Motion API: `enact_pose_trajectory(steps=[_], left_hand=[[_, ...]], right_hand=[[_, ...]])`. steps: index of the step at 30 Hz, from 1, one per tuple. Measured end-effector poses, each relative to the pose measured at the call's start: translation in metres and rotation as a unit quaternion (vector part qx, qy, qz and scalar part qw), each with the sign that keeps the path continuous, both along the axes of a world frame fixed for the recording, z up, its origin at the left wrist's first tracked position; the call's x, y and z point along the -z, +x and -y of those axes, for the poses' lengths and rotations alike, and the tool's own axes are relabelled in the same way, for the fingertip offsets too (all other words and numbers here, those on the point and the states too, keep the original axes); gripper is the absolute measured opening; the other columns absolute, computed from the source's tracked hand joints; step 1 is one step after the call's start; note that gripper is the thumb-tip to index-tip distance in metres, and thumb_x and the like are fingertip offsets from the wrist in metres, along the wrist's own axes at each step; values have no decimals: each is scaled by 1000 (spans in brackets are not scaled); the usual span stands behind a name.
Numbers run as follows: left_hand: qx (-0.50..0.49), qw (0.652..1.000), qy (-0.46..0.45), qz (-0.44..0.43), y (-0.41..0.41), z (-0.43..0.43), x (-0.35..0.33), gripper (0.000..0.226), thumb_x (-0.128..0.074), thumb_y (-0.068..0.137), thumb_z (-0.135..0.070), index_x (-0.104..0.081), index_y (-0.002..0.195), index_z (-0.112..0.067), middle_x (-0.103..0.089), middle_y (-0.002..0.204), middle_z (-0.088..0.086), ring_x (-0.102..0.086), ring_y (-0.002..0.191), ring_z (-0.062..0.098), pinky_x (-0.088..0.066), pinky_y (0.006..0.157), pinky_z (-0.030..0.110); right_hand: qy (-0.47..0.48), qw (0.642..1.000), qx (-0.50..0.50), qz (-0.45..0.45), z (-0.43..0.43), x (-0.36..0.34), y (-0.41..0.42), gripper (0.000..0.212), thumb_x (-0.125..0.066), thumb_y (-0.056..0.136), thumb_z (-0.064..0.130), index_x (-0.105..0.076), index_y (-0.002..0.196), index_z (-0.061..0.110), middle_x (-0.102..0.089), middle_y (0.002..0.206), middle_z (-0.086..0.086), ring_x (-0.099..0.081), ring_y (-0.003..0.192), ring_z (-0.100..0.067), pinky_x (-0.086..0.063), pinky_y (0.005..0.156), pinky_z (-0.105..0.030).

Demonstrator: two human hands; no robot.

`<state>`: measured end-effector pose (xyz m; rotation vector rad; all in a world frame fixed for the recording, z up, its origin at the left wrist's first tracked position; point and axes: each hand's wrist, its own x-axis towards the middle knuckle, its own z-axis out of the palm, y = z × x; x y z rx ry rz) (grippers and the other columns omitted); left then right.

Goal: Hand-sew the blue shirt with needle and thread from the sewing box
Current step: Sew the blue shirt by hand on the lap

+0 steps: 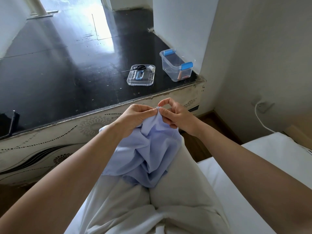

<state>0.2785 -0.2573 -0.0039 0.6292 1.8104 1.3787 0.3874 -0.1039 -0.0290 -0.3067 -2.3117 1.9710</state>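
Note:
The blue shirt (145, 154) lies bunched on my lap, its top edge lifted. My left hand (136, 118) grips that raised edge between thumb and fingers. My right hand (175, 115) pinches the same edge from the right, index and thumb curled above it. A small dark spot sits where the two hands meet; needle and thread are too small to make out. The clear sewing box (176, 65) with blue latches stands open on the dark tabletop, and its lid (141, 76) lies beside it holding black scissors (137, 68) and a white thread spool (152, 67).
The dark tabletop (67, 68) has a patterned front panel facing my knees. A phone (7, 123) lies at its left edge. A white wall corner rises behind the box. A white cable (260, 119) hangs by the right wall, beside the white mattress (253, 159) I sit on.

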Motion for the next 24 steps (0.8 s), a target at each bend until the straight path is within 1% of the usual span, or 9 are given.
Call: enact_pose_trajectory(steps=[5, 7, 9, 11, 14, 18, 22, 23, 24], left_hand=[[-54, 998, 1, 6, 2, -3, -4, 13, -72, 86, -21, -75, 80, -10, -67, 74, 8, -58, 68, 17, -49, 62, 26], [-85, 996, 6, 14, 3, -4, -4, 12, -75, 84, -22, -76, 76, -13, -69, 75, 9, -60, 70, 19, -50, 65, 28], [-105, 994, 3, 8, 3, -4, -4, 12, -76, 82, -22, -77, 72, -16, -69, 76, 11, -61, 72, 20, -51, 68, 32], [-107, 994, 2, 3, 4, -5, -5, 13, -76, 82, -21, -77, 70, -17, -70, 76, 11, -61, 71, 20, -51, 69, 33], [-91, 996, -3, 5, 7, -6, -7, 13, -75, 84, -18, -77, 71, -17, -69, 73, 10, -60, 67, 19, -51, 65, 30], [-63, 997, -20, -25, 7, -4, -11, 10, -73, 84, -16, -76, 75, -13, -67, 73, 9, -59, 63, 14, -50, 59, 25], [-57, 995, -59, -53, 7, -4, -7, 12, -74, 84, -22, -78, 81, -11, -69, 76, 11, -59, 67, 17, -50, 64, 29], [-65, 995, -61, -50, 7, -5, -6, 14, -75, 84, -26, -78, 81, -12, -69, 77, 12, -59, 68, 19, -50, 66, 31], [-73, 994, -61, -46, 7, -7, -5, 17, -75, 84, -28, -79, 80, -13, -68, 76, 12, -58, 69, 21, -49, 67, 33]], right_hand=[[-10, 999, 45, 19, 0, 3, -4, 30, -42, 103, 14, -30, 131, 19, -52, 77, -4, -49, 66, -10, -45, 60, -24], [85, 992, 84, -33, -2, 10, -6, 32, -49, 99, 20, -34, 125, 28, -57, 96, 3, -55, 89, -11, -50, 80, -26], [227, 959, 142, -95, -5, 14, -6, 28, -57, 90, 39, -44, 114, 43, -53, 109, 18, -52, 103, -9, -44, 96, -35], [262, 942, 151, -146, -4, 7, -5, 15, -61, 88, 48, -52, 100, 49, -55, 102, 26, -55, 98, -5, -48, 93, -30], [244, 947, 108, -181, -1, 0, -7, 11, -68, 88, 30, -61, 88, 38, -60, 85, 24, -60, 83, -3, -52, 75, -15], [260, 938, 104, -205, 3, 1, -9, 6, -62, 89, 38, -63, 90, 32, -60, 86, 14, -59, 80, -11, -54, 75, -27], [207, 940, 88, -257, 15, -6, -4, 21, -34, 88, 74, -47, 104, 70, -60, 102, -5, -55, 100, -12, -46, 90, -32], [193, 944, 96, -251, 18, -8, -2, 28, -34, 89, 72, -50, 109, 62, -61, 103, 5, -56, 103, -5, -46, 90, -27], [165, 952, 103, -236, 20, -10, 0, 39, -35, 90, 68, -56, 111, 42, -62, 99, 17, -58, 101, 1, -46, 88, -22]])
